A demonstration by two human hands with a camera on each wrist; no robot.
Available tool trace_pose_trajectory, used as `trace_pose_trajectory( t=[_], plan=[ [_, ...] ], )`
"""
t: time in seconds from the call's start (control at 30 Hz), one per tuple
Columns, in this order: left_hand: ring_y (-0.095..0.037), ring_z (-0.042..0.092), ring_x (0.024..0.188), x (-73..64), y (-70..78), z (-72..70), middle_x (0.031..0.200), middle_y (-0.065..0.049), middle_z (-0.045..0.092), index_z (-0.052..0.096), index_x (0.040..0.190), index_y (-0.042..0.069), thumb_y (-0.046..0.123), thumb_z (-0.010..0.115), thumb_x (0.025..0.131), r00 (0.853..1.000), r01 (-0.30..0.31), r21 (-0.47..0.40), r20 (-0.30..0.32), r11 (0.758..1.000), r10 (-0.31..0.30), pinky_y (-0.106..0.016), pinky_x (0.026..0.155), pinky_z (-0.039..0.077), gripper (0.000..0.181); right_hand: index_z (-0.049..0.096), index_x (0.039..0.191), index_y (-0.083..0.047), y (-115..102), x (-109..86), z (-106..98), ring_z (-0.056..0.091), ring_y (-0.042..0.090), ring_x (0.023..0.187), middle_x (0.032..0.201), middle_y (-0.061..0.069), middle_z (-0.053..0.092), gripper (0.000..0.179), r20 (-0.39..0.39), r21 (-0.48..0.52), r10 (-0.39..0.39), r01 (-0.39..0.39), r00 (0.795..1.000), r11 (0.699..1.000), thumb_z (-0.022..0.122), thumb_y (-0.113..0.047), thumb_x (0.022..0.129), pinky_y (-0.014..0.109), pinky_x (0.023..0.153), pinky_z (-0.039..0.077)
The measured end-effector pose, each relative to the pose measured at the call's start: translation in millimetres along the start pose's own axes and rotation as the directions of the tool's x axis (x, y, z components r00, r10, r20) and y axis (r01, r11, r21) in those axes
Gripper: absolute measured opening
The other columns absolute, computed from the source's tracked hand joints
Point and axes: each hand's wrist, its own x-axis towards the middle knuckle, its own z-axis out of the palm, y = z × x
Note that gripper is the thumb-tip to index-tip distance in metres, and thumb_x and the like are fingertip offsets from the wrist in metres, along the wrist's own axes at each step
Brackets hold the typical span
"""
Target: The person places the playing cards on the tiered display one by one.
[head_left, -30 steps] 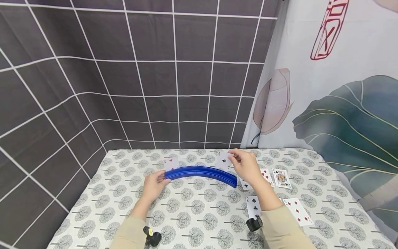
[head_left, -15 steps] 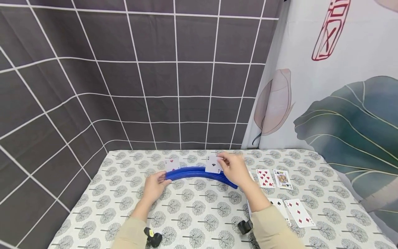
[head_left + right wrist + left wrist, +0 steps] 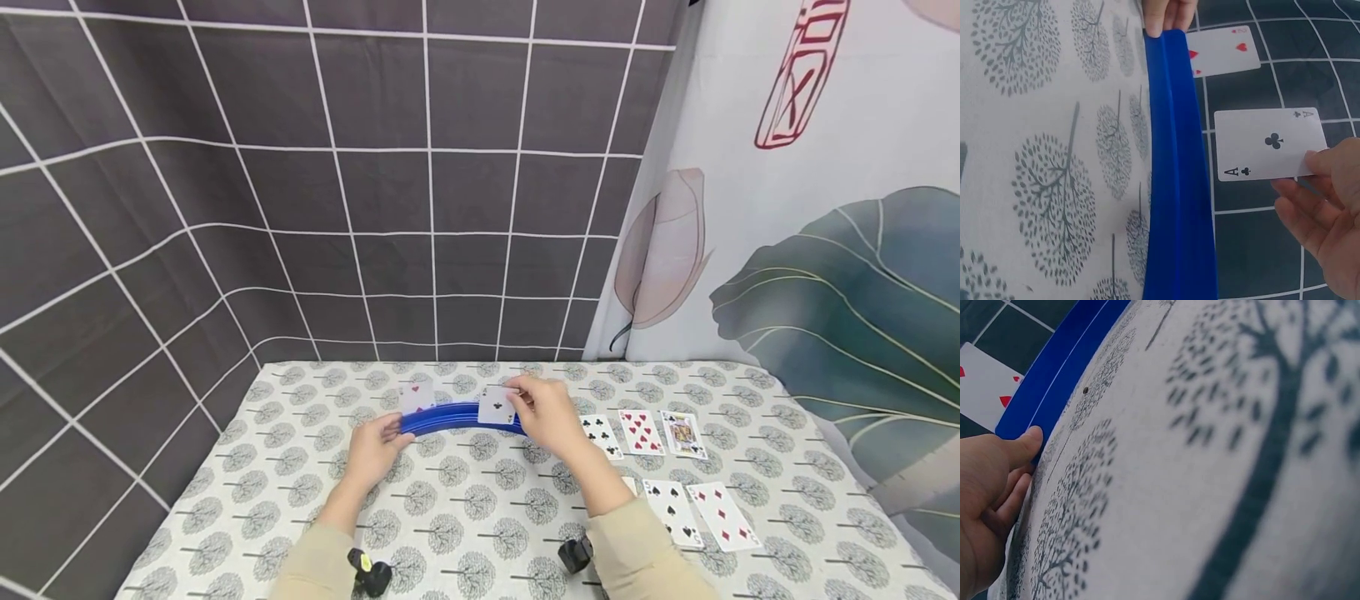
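Note:
A curved blue playing-card holder [image 3: 450,418] lies across the middle of the table. My left hand [image 3: 371,450] grips its left end, thumb on the front side in the left wrist view. The two of hearts [image 3: 416,395] stands upright in the holder near that hand. Between thumb and fingers, my right hand [image 3: 551,417] pinches the ace of clubs [image 3: 1260,153] by one edge, its face turned toward me. In the head view the ace overlaps the holder right of its middle; the right wrist view shows a gap between card and holder. The right hand hides the holder's right end.
Face up on the right lie a clubs card [image 3: 602,437], a hearts card [image 3: 641,432] and a face card [image 3: 683,435]. Nearer are a spades card [image 3: 672,512] and a diamonds card [image 3: 724,517]; another is mostly under the right sleeve [image 3: 637,546]. A dark tiled cloth [image 3: 375,208] hangs behind.
My right hand has moved left with the ace of clubs, from behind the holder's right part to over it nearer the middle. The left hand keeps its grip.

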Motion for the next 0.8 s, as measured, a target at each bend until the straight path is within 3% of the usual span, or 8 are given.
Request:
trace_pose_trajectory(
  t=[0.17, 0.4, 0.53, 0.8],
  plan=[
    [-0.038, 0.071, 0.103, 1.4, -1.9, 1.2, 0.112, -0.027, 0.071, 0.065, 0.125, -0.009, 0.007, 0.08, 0.085, 1.0, 0.004, -0.002, -0.002, 1.0, -0.004, -0.04, 0.093, 0.06, 0.046, 0.073, 0.106, 0.0, -0.9, 1.0, 6.0, 0.072, 0.02, 0.077, 0.104, 0.013, 0.075, 0.016, 0.01, 0.019, -0.004, 0.004, 1.0, 1.0, 0.072, 0.002, 0.09, 0.027, 0.071, 0.064],
    [-0.037, 0.071, 0.104, 3.2, -3.3, 2.6, 0.113, -0.026, 0.071, 0.065, 0.125, -0.008, 0.008, 0.08, 0.085, 1.0, 0.013, 0.002, 0.0, 1.0, -0.013, -0.041, 0.094, 0.06, 0.046, 0.074, 0.099, -0.005, -3.8, 3.0, 13.7, 0.071, 0.018, 0.08, 0.095, 0.005, 0.071, 0.01, -0.007, -0.012, -0.038, 0.038, 0.999, 0.999, 0.074, 0.0, 0.09, 0.027, 0.071, 0.063],
    [-0.038, 0.071, 0.104, 3.5, -3.7, 1.9, 0.113, -0.026, 0.071, 0.065, 0.125, -0.008, 0.009, 0.08, 0.085, 1.0, 0.013, 0.005, 0.0, 1.0, -0.013, -0.042, 0.094, 0.06, 0.046, 0.075, 0.1, -0.007, -5.2, 4.1, 18.2, 0.07, 0.018, 0.081, 0.098, 0.005, 0.073, 0.012, 0.002, -0.043, -0.053, 0.053, 0.999, 0.998, 0.074, -0.001, 0.09, 0.03, 0.072, 0.062],
    [-0.038, 0.07, 0.105, 1.8, -2.6, 1.0, 0.114, -0.026, 0.071, 0.064, 0.126, -0.009, 0.009, 0.08, 0.086, 1.0, 0.026, 0.002, 0.007, 1.0, -0.026, -0.042, 0.095, 0.059, 0.046, 0.075, 0.102, -0.003, -10.8, 4.6, 26.9, 0.069, 0.019, 0.08, 0.096, 0.007, 0.072, 0.016, 0.026, 0.001, -0.071, 0.071, 0.997, 0.997, 0.07, 0.005, 0.089, 0.026, 0.072, 0.063]
  ],
)
